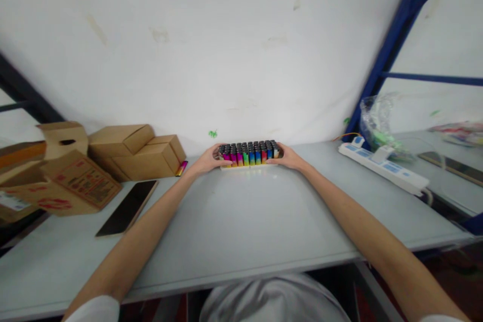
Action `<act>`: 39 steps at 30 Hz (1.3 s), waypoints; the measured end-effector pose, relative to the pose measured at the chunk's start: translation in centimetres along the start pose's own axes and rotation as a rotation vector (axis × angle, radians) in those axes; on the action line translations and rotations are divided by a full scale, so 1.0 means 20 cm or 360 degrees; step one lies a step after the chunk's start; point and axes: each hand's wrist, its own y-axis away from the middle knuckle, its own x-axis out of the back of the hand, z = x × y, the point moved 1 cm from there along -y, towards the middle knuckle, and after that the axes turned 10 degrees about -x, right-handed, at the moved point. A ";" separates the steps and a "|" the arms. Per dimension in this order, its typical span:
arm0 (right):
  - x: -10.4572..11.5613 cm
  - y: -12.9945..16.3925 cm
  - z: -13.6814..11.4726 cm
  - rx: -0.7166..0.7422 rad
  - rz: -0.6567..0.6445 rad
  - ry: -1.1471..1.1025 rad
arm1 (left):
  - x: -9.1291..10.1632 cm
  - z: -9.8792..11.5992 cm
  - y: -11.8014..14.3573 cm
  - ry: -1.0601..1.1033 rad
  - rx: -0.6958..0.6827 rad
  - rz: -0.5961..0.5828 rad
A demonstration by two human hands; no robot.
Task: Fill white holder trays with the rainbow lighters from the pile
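A tray of lighters stands at the back of the table, close to the wall. The lighters are upright in tight rows, with black tops and bodies in pink, green, blue, red and yellow. Along the bottom front runs a low white edge. My left hand grips the tray's left end, its thumb across the front. At the right end my right hand holds it the same way, thumb forward. The fingers behind the tray are hidden. One loose purple and yellow lighter lies left of my left hand.
On the left are brown cardboard boxes, an open printed carton and a dark phone-like slab. A white power strip lies on the right, near a clear plastic bag and a blue frame post.
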 end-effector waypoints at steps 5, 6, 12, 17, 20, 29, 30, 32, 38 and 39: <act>-0.01 -0.01 0.02 0.0038 -0.0021 -0.0076 | 0.09 -0.03 0.01 0.0200 0.0087 -0.0095; -0.01 -0.01 0.02 0.0037 -0.0027 -0.0078 | 0.10 -0.04 0.01 0.0206 0.0105 -0.0065; 0.00 -0.02 0.04 0.0029 -0.0059 -0.0081 | 0.12 -0.06 0.00 0.0216 0.0121 0.0071; -0.01 -0.02 0.04 0.0029 -0.0038 -0.0074 | 0.11 0.00 0.00 0.0233 0.0115 0.0107; 0.00 -0.01 0.03 0.0024 -0.0024 -0.0027 | 0.13 0.04 0.00 0.0223 0.0085 0.0165; -0.01 -0.01 0.03 0.0034 -0.0067 -0.0103 | 0.13 0.04 0.08 0.0264 0.0113 0.0441; -0.01 -0.01 0.03 0.0034 -0.0077 -0.0115 | 0.12 0.04 0.09 0.0267 0.0132 0.0461; -0.01 -0.01 0.03 0.0041 -0.0077 -0.0122 | 0.10 0.05 0.10 0.0235 0.0166 0.0496; 0.01 -0.02 0.06 0.0045 -0.0067 -0.0056 | 0.09 0.20 0.22 0.0245 0.0284 0.0348; 0.01 -0.03 0.07 0.0046 -0.0066 -0.0048 | 0.08 0.22 0.25 0.0268 0.0361 0.0269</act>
